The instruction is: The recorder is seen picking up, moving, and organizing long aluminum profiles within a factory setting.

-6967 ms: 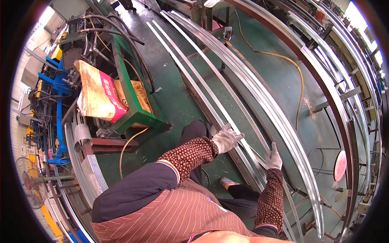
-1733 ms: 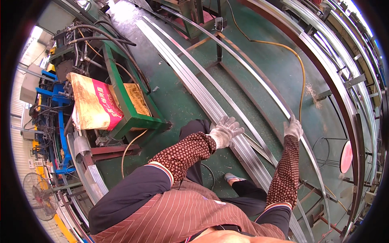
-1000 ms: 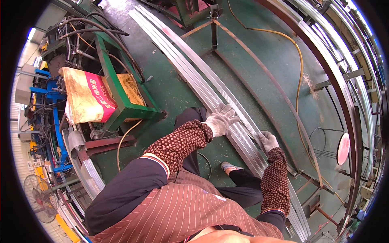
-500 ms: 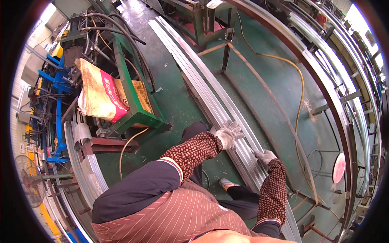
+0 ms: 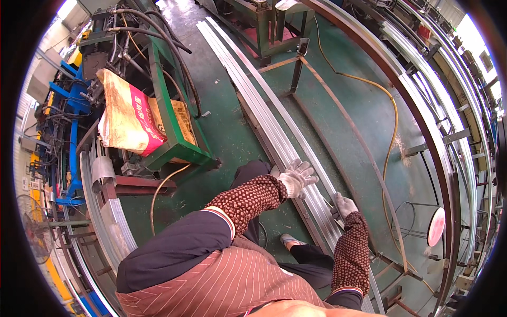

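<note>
Because they are so long, the silvery metal strips (image 5: 270, 126) lie together along a dark rail (image 5: 257, 129), which, I'd judge, bears their length above the green floor (image 5: 227, 142). From where I stand, they slant from beyond the worker to the body's right side. One single strip (image 5: 303, 140) runs just right of them, a narrow gap between, perhaps kept apart so its edge can be reached. The gloved left hand (image 5: 297, 179) is open wide, palm down, fingers fanned across the grouped strips, as if to steady them. The gloved right hand (image 5: 344, 206) is narrower, its fingers curled at the single strip's near part; whether it grips or merely touches, I cannot tell.
</note>
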Tool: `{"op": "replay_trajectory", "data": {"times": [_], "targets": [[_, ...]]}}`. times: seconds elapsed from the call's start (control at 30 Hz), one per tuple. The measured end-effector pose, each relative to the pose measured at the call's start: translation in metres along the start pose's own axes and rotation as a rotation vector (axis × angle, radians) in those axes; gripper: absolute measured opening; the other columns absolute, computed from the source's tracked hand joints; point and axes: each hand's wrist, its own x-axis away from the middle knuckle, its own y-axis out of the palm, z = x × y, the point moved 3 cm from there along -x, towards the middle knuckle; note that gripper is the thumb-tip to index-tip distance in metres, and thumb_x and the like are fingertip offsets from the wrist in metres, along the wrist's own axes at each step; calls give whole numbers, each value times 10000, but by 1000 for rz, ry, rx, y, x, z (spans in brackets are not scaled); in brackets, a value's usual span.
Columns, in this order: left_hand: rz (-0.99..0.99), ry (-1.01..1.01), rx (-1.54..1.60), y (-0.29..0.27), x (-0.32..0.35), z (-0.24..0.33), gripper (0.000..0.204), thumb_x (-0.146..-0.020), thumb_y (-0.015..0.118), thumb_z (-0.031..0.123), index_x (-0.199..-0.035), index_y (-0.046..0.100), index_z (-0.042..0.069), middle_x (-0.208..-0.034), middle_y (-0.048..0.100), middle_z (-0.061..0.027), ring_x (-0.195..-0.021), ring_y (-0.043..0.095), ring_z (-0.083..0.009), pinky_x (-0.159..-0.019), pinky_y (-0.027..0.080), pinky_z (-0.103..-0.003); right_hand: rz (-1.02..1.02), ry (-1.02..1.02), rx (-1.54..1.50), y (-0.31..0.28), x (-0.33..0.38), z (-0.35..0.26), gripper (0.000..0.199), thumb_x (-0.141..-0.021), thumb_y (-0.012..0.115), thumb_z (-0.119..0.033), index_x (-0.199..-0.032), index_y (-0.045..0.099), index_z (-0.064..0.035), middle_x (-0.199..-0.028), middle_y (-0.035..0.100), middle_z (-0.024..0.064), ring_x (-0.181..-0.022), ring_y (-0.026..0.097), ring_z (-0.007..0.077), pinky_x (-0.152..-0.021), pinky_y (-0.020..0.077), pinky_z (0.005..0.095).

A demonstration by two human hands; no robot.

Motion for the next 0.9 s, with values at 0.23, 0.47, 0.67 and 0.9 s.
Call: {"op": "replay_trajectory", "data": {"times": [0.23, 0.47, 0.67, 0.9], "targets": [[7, 24, 2, -3, -3, 11, 926, -920, 686, 587, -1669, 247, 267, -1753, 178, -72, -1626, 88, -306, -1315, 35, -506, 401, -241, 276, 7, -6, 29, 527, -1013, 646, -531, -1114, 702, -16, -929, 760, 132, -892, 727, 285, -828, 544, 427], [147, -54, 79, 17, 11, 2, 942, -937, 688, 524, -1684, 186, 247, -1762, 113, -97, -1629, 56, -301, -1316, 24, -501, 651, -220, 565, 24, 48, 20, 417, -1014, 594, -484, -1153, 707, -107, -1057, 724, 195, -1039, 690, 387, -919, 538, 512], [291, -150, 139, 46, 33, 19, 775, -1065, 470, 475, -1692, 121, 183, -1756, 80, -164, -1620, 64, -345, -1303, 36, -512, 777, -194, 562, 67, 70, 42, 582, -984, 610, -508, -1407, 613, -109, -1185, 714, 201, -1146, 664, 371, -1040, 488, 478], [780, -453, 1328, 87, 49, 12, 918, -944, 740, 269, -1628, 196, -12, -1664, 257, -284, -1571, 230, -395, -1289, 214, -383, 485, -66, 282, 40, 58, 33, 612, -1003, 606, -569, -1340, 674, -62, -1279, 718, 192, -1242, 664, 320, -1085, 476, 402]]}}
